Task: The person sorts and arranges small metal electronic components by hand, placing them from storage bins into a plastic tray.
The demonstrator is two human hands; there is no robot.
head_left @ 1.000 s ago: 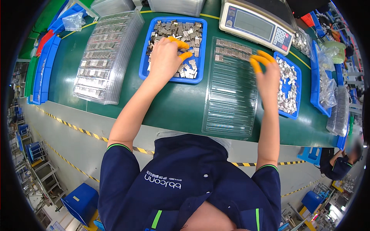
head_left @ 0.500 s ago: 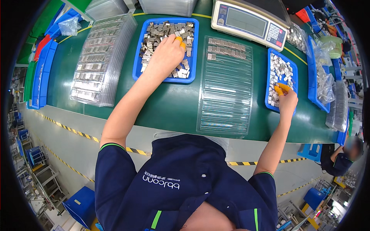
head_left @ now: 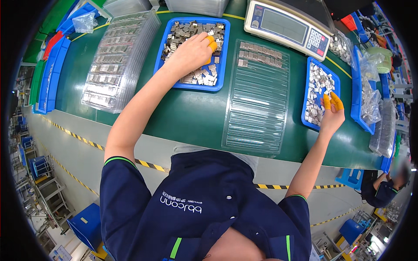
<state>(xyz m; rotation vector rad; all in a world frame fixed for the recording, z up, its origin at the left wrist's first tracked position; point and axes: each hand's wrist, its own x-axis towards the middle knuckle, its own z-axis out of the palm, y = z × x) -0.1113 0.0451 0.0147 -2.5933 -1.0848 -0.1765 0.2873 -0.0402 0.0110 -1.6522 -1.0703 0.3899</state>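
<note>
Centrally, a clear ribbed tray (head_left: 257, 98) lies between two blue bins (head_left: 191, 85), scale (head_left: 287, 26) behind

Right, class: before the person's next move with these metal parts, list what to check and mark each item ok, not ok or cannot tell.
1. Left hand is over the blue tray of metal parts: ok.
2. Right hand is at the smaller blue tray: ok.
3. Orange finger covers on both hands: ok.
4. Clear slotted tray has free rows: ok, only its far rows hold parts.
5. A part is held in either hand: cannot tell.
6. Scale pan bare: cannot tell.
</note>
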